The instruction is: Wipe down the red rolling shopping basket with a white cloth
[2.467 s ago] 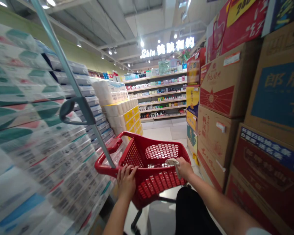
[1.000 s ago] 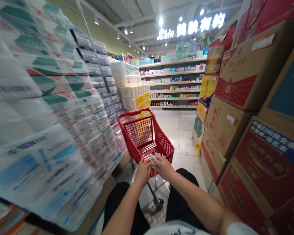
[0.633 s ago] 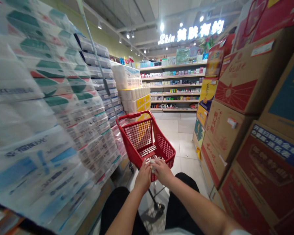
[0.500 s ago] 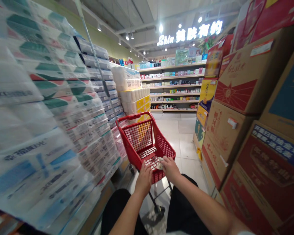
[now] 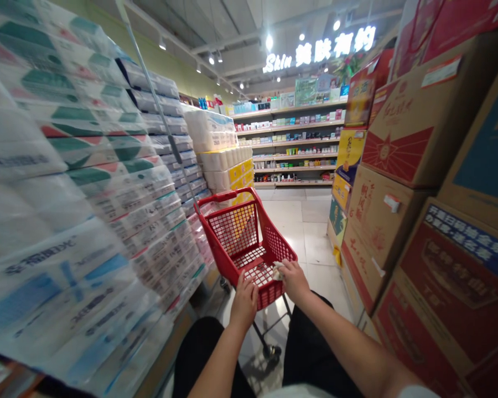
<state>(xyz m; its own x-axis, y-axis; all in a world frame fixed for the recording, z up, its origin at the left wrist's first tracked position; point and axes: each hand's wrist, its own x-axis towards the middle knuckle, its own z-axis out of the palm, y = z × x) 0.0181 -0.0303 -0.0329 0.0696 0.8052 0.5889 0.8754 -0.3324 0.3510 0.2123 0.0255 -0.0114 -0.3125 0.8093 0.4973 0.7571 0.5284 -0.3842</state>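
A red plastic shopping cart (image 5: 269,232) with lattice walls stands right in front of me, its basket bare inside. At the basket's near left corner, my left hand (image 5: 244,301) grips the rim, fingers hooked over the top edge. My right hand (image 5: 295,281) is closed on a crumpled whitish cloth (image 5: 278,271) at the near right part of the same rim. Part of the cloth is hidden under the fingers. Below the basket, the cart's dark frame and a caster wheel (image 5: 271,351) show between my knees.
Tall stacks of wrapped tissue packs (image 5: 108,166) line the left side, with a slanting metal pole (image 5: 172,135) before them. Cardboard cartons (image 5: 398,132) are piled on the right. A pale tiled floor (image 5: 315,243) runs between them to stocked shelves (image 5: 290,141) under a lit sign.
My right hand has slid a little to the right along the rim, taking the cloth with it. My left hand stays at the near left corner, and the cart has barely shifted.
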